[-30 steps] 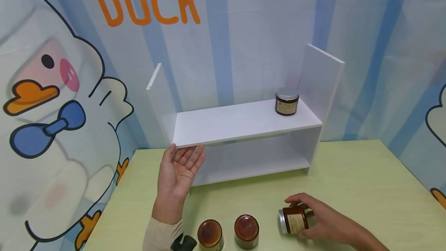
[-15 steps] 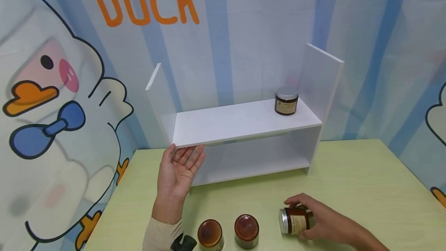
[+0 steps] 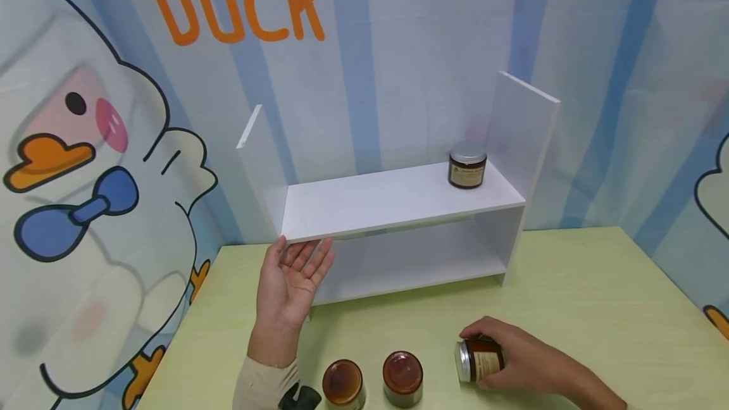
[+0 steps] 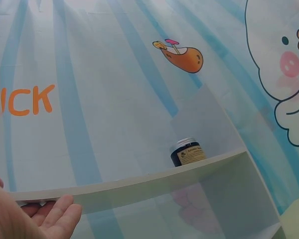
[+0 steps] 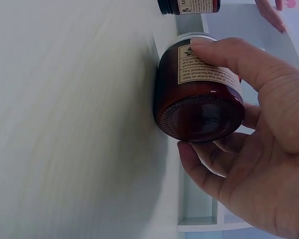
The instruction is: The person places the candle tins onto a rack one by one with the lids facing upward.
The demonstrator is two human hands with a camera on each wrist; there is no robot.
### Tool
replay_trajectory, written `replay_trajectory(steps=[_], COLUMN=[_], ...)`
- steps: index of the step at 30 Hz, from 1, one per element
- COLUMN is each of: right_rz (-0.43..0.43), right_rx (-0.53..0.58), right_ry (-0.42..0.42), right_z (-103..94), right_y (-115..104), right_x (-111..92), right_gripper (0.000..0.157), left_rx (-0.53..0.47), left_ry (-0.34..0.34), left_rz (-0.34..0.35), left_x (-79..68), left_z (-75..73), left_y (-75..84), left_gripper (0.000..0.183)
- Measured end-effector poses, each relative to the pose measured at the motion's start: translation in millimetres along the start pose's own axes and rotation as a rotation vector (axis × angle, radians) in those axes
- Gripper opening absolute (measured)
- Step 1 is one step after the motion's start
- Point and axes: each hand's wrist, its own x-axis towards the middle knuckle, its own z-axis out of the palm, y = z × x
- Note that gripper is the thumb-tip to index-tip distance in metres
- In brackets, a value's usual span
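Note:
A white two-tier shelf [image 3: 398,201] stands on the table. My left hand [image 3: 287,290], palm up, holds its front left corner, with the fingers under the upper board and the thumb at the side panel's edge. My right hand [image 3: 518,359] grips an amber glass jar [image 5: 199,109] with a silver lid and cream label. The jar lies on its side, lid to the left, close to the tabletop; the thumb lies over the label and the fingers are on the far side. One matching jar [image 3: 467,166] stands upright at the right end of the upper board.
Two more amber jars, a left one [image 3: 343,383] and a right one [image 3: 403,377], stand bottom-up near the table's front. The pale yellow-green table [image 3: 592,296] carries everything. A duck-print curtain [image 3: 398,49] hangs close behind the shelf.
My right hand's fingers have shifted slightly left along the jar and closed more snugly round it. The left hand stays in place at the shelf corner.

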Motion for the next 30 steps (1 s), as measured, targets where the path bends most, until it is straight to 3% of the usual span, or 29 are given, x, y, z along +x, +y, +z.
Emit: replay_trajectory(steps=[9,17,30], right_rz=[-0.045,-0.012,-0.09], right_rx=[-0.113,-0.094,-0.069], right_ry=[-0.021,-0.029,0.041], right_z=[0.9,2.2,2.5], right_y=[-5.8,-10.1,-4.6], right_x=[3.2,4.6,0.6], right_gripper=[0.064,0.065,0.059], left_rx=[-0.021,-0.027,-0.017], left_ry=[-0.003,-0.009,-0.004], left_rz=[-0.01,-0.013,-0.011], left_x=[-0.6,0.3,0.0], left_z=[0.3,-0.2,-0.2], left_y=[1.2,1.6,1.2], left_gripper=[0.048,0.047,0.048])
